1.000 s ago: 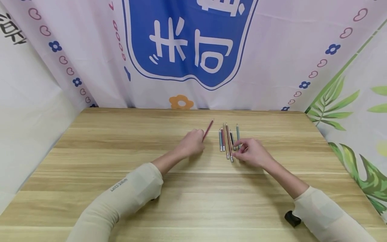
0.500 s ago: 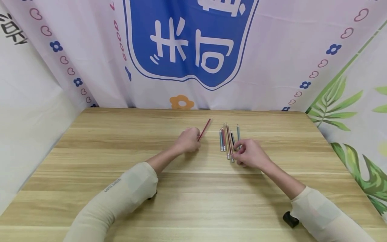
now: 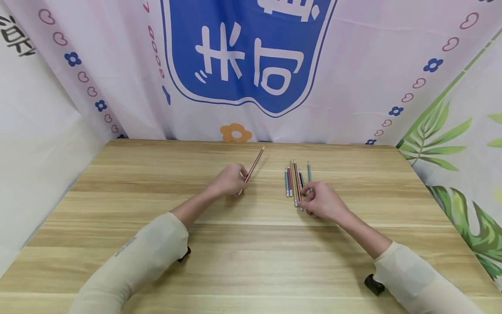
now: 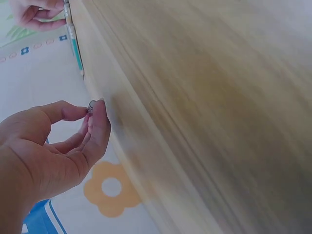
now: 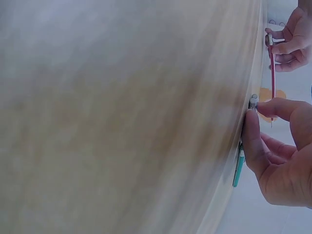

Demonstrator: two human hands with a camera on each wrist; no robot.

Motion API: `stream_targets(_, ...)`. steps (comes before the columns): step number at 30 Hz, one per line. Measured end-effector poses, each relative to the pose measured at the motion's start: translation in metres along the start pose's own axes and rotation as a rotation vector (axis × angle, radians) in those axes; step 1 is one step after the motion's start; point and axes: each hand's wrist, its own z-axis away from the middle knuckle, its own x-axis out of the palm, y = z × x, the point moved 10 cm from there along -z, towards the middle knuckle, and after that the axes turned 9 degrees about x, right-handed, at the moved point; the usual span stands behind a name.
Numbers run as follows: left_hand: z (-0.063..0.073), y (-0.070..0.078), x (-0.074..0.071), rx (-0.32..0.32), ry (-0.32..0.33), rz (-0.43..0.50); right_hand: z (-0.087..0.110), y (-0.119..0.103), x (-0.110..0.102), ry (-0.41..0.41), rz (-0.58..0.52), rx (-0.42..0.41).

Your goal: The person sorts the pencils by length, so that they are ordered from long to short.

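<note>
In the head view, my left hand (image 3: 230, 179) pinches a red-striped pencil (image 3: 256, 162) near its eraser end, its point slanting away to the right. The left wrist view shows the silver eraser end (image 4: 91, 107) between thumb and finger. Right of it several pencils lie roughly side by side. My right hand (image 3: 323, 200) pinches the eraser end (image 5: 253, 101) of a long dark red pencil (image 3: 297, 179) in that row. A teal pencil (image 3: 309, 171) and a black pencil (image 3: 301, 176) lie just beyond the right fingers; a blue pencil (image 3: 286, 183) is at the row's left.
The pencils lie on a wood-grain table (image 3: 243, 261). A printed curtain (image 3: 353, 87) hangs behind its far edge, with leaf-patterned cloth (image 3: 443, 148) on the right. A black device (image 3: 374, 284) sits under the right sleeve.
My left hand has moved left and slightly towards the far edge, carrying the red-striped pencil away from the row. The right hand has shifted only slightly and stays at the row.
</note>
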Motion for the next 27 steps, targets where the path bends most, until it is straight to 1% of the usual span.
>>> stream_targets(4,0.005,-0.006,-0.007,0.011,-0.006,0.025,-0.001,0.000,0.001,0.007,0.025,0.002)
stream_targets(7,0.008,-0.010,-0.012,0.013,-0.007,0.028,-0.001,-0.001,0.001,0.012,0.045,0.002)
stream_targets(13,0.015,-0.021,-0.020,-0.018,0.004,0.063,-0.001,-0.002,0.001,0.023,0.062,0.015)
stream_targets(16,0.018,-0.027,-0.024,-0.032,0.018,0.090,0.000,-0.002,-0.001,0.038,0.072,0.021)
stream_targets(22,0.026,-0.035,-0.035,-0.045,0.052,0.139,-0.002,-0.004,-0.002,0.065,0.096,0.009)
stream_targets(27,0.034,-0.042,-0.046,-0.049,0.080,0.145,-0.003,-0.007,-0.002,0.072,0.117,0.000)
